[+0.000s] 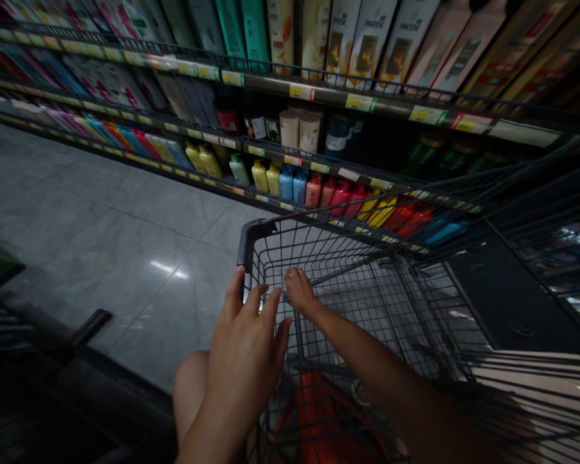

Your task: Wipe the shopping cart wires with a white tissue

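Observation:
A dark wire shopping cart [348, 303] fills the middle and right of the head view. My left hand [246, 348] is over its near left side, fingers spread, just below the black corner piece [249, 241]. The fingertips overlap the cart's edge; whether they touch it I cannot tell. Farther in, my right hand [299, 290] is curled closed against the cart's wires, with the forearm crossing over the basket. What its fingers grip is hidden. Below both hands, something red [314, 412] shows through the mesh.
Shelves of bottles run across the back: tall Pantene bottles [367, 38] on top, jars [302, 129] in the middle, colourful pump bottles [290, 183] at the bottom. Grey floor tiles [140, 238] lie to the left. A dark object with a bar [94, 325] stands lower left.

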A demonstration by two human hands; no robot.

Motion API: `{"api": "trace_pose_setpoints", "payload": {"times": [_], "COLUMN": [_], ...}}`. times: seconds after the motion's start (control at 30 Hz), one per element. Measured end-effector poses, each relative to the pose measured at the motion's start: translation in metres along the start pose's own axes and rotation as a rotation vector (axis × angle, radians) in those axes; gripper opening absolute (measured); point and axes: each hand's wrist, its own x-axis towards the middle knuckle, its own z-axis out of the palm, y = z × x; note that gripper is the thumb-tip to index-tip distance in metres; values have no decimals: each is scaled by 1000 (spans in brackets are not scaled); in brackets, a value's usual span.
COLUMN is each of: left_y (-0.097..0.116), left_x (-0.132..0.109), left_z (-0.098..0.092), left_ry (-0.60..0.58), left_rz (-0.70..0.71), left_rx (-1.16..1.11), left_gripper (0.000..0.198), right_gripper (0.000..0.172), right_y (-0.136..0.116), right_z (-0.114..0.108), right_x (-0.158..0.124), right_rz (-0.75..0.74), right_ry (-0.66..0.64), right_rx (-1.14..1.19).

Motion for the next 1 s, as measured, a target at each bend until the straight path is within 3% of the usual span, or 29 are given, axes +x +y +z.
{"api": "trace_pose_setpoints", "payload": {"times": [0.17, 0.33, 0.4, 0.53, 0.6, 0.83, 1.0], "left_y": [-3, -3, -3, -3, -4, -4, -7], "left_x": [0, 0, 0, 0, 0, 0, -2], "left_z": [1, 2, 2, 2, 2, 0, 1], "left_ry": [5, 19, 24, 32, 33, 4, -8], "left_rz": [-8, -2, -10, -20, -25, -56, -64], "left_rx": [-29, -65, -88, -133, -148, -223, -256], "left_gripper": [31, 31, 30, 28, 26, 15, 16], "right_gripper": [30, 15, 17, 42, 45, 41, 33], "right_y": [9, 25, 32, 38, 37, 17, 14], "right_z": [-12, -30, -39, -47, -42, -17, -20], "right_x": [-15, -42, -39, -13, -1, 3, -5], "right_rz": [-190, -419, -451, -327, -253, -75, -97], "right_ry": [-117, -321, -309, -27, 35, -1, -86], "right_rx": [-153, -108, -75, 12, 37, -74, -44]}}
